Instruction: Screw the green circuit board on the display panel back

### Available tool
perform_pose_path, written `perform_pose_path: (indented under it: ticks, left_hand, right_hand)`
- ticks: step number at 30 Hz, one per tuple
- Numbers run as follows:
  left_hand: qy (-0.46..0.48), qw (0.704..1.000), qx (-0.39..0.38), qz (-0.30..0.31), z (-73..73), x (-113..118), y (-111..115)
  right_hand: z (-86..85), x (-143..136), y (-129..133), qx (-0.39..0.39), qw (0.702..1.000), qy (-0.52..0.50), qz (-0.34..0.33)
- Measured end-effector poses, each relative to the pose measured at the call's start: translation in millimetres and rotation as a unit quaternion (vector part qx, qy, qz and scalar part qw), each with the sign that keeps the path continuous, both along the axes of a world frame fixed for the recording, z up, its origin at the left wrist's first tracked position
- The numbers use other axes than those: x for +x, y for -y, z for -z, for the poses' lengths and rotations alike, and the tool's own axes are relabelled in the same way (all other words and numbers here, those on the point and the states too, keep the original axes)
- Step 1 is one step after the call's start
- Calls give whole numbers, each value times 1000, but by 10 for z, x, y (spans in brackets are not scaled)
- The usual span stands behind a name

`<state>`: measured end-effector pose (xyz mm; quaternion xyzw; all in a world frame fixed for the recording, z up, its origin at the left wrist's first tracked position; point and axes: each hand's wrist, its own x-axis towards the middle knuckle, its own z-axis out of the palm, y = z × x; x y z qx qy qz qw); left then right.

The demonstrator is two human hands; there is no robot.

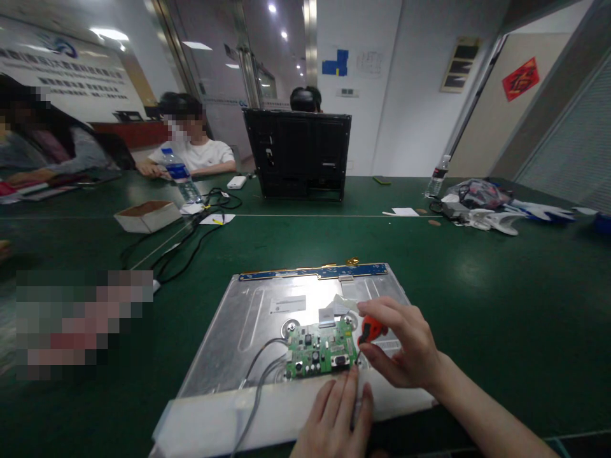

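Note:
My right hand (pixel 405 343) grips a small screwdriver (pixel 371 329) with an orange-red and black handle. Its thin shaft slants down to the lower right corner of a green circuit board (pixel 319 343); the tip itself is hard to make out. Stretched out flat, the fingers of my left hand (pixel 334 416) rest at the board's front edge, fingertips close to that corner. Beneath the board lies a silver metal display panel (pixel 224 356), with a white strip (pixel 205 420) along its near side. Grey cables (pixel 261 388) run from the board's left side, and a blue circuit strip (pixel 286 274) lines the far edge.
A black monitor housing (pixel 298 156) stands across the green table (pixel 477 305). An open box (pixel 147 216), black cables (pixel 191 248) and a water bottle (pixel 181 178) are at left; another bottle (pixel 438 177) and a plastic bag (pixel 480 194) at right. Several people sit around the table.

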<state>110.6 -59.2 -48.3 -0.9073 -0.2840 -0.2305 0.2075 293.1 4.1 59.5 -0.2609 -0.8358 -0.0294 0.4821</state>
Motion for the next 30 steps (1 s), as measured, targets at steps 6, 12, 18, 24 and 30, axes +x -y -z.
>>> perform_pose_path:
  ticks: [6, 12, 18, 24, 30]
  left_hand:
    - [-5, 1000, 4, -8, -17, -2, -9]
    - [13, 1000, 9, -9, -85, 30, -10]
    - [20, 1000, 20, -1, -85, 26, -26]
    - [27, 1000, 16, 0, -26, 33, -27]
    - [36, 999, 17, -6, 31, 31, -16]
  right_hand:
    - [-72, 38, -8, -21, 999, 30, 24]
    - [-448, 101, 43, -109, 964, 228, 86]
    - [-700, 11, 28, -142, 920, 339, 137]
    - [-809, -53, -27, -170, 915, 357, 78]
    - [-819, -102, -49, -197, 906, 363, 91]
